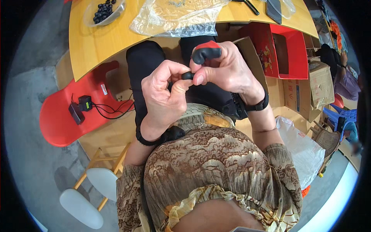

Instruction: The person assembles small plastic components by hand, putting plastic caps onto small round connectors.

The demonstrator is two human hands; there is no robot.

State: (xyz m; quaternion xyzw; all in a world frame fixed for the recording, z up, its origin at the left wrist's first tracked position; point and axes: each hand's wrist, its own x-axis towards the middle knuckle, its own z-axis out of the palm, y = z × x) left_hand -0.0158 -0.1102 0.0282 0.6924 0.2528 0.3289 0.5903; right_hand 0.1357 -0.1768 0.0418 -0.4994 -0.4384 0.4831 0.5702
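A small black rounded piece [187,75] is held up over my lap, between my two hands. My left hand [164,91] pinches it between thumb and fingertips from the left. From the right, my right hand [230,71] closes on its other end with thumb and finger; the exact contact is partly hidden. A red and black finger cover [206,53] is worn on a bent finger of the right hand. Beyond the hands, a clear plastic bowl [113,15] with several similar black pieces [102,12] stands on the wooden table [91,46].
A clear plastic bag [179,19] with small metallic bits lies along the table's near edge. Right of it are a black slim tool [251,7] and a phone [273,11]. A red chair [58,116] holding cabled devices is on the left, a red box [297,50] on the right.
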